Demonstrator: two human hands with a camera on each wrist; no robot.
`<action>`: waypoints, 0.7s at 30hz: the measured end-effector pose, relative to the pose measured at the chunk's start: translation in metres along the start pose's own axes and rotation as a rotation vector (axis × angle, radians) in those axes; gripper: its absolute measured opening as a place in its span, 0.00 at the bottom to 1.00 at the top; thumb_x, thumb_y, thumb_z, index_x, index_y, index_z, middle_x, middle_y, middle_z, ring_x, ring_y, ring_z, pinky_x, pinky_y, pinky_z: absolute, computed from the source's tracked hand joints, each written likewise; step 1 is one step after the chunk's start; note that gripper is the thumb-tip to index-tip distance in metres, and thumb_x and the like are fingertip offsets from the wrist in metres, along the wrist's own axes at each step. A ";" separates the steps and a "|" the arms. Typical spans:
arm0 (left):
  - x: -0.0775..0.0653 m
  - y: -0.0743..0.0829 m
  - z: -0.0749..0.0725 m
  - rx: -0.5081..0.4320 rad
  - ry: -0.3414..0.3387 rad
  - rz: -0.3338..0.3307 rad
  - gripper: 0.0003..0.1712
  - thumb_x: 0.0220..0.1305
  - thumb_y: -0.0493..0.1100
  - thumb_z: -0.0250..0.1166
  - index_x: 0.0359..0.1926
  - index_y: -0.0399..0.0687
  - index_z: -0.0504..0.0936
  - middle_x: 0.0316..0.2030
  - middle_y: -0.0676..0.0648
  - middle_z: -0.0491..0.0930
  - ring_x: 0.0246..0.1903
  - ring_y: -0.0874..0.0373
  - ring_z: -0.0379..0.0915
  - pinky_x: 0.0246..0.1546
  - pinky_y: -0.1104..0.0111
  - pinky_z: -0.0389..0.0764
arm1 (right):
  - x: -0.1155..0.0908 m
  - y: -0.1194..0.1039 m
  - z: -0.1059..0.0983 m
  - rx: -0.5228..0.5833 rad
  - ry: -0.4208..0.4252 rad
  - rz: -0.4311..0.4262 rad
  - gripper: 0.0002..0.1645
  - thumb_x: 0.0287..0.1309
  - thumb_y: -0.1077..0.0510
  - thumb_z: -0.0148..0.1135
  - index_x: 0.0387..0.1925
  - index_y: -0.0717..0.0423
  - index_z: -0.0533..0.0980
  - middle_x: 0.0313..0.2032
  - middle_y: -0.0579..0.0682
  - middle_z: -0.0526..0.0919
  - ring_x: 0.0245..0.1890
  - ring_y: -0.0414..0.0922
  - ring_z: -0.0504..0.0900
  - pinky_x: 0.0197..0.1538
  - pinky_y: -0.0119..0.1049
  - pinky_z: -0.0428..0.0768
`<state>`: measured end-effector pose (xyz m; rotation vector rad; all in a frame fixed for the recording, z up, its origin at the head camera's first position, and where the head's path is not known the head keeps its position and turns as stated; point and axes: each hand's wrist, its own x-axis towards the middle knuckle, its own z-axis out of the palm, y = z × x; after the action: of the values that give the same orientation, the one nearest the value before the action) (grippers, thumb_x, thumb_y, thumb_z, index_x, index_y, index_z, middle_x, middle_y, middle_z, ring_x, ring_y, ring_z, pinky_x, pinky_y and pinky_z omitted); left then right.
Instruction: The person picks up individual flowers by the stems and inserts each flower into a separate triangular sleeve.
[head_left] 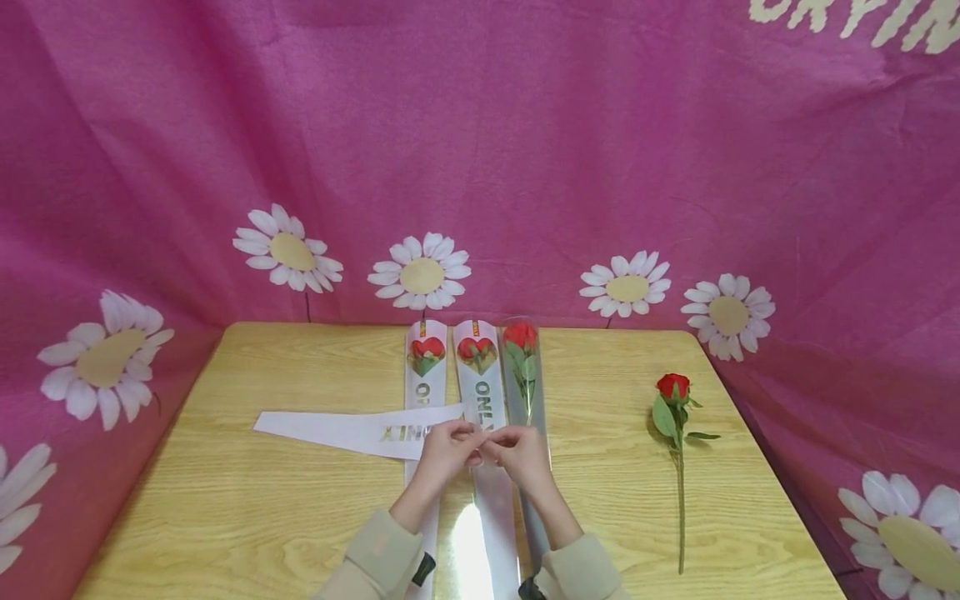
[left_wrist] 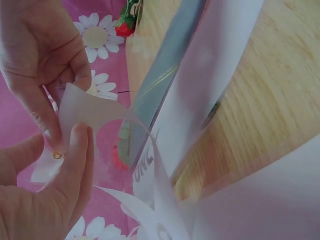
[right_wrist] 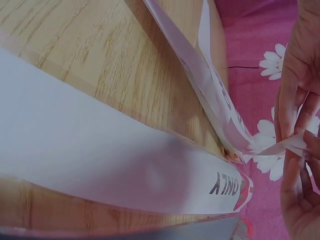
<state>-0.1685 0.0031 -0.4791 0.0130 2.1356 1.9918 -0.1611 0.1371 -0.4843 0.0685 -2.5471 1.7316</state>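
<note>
A white tapered flower sleeve (head_left: 322, 429) with "ONLY" lettering lies sideways across another sleeve, its wide end reaching my hands. My left hand (head_left: 446, 454) and my right hand (head_left: 522, 454) meet over the middle sleeve, fingertips together. Between thumb and fingers each pinches the sleeve's thin end, seen as a folded white flap (left_wrist: 95, 107) in the left wrist view. In that view the left fingers (left_wrist: 75, 165) press the flap from below, while the right fingers (left_wrist: 42, 117) hold its upper side. A small gold mark shows beside the left fingertips.
Two white sleeves, a left one (head_left: 425, 392) and a middle one (head_left: 480, 387), lie upright with roses in heart-shaped windows. Beside them is a clear-fronted sleeve (head_left: 536, 408) holding a rose (head_left: 521, 335). A loose red rose (head_left: 673, 387) lies at the table's right.
</note>
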 end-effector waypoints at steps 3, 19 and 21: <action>0.000 -0.002 0.001 -0.025 0.035 0.014 0.17 0.58 0.36 0.61 0.42 0.21 0.75 0.28 0.35 0.81 0.22 0.58 0.79 0.26 0.66 0.82 | -0.001 -0.001 0.000 0.009 0.004 0.011 0.06 0.43 0.67 0.67 0.24 0.70 0.81 0.22 0.60 0.82 0.14 0.35 0.74 0.19 0.27 0.75; 0.005 -0.005 -0.001 0.086 0.232 0.065 0.10 0.53 0.28 0.55 0.35 0.23 0.78 0.19 0.37 0.80 0.13 0.56 0.77 0.18 0.64 0.81 | -0.001 0.001 0.000 0.122 0.089 0.068 0.08 0.47 0.67 0.65 0.28 0.74 0.79 0.22 0.62 0.81 0.17 0.39 0.76 0.21 0.36 0.80; 0.006 -0.005 -0.002 0.094 0.234 0.071 0.08 0.52 0.27 0.55 0.33 0.24 0.78 0.17 0.39 0.79 0.12 0.57 0.76 0.19 0.61 0.81 | -0.001 0.001 0.000 0.097 0.104 0.063 0.08 0.47 0.67 0.65 0.27 0.73 0.79 0.21 0.61 0.81 0.17 0.40 0.77 0.21 0.37 0.80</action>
<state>-0.1742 0.0020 -0.4849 -0.1376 2.4026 2.0180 -0.1603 0.1376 -0.4850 -0.0960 -2.4163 1.8293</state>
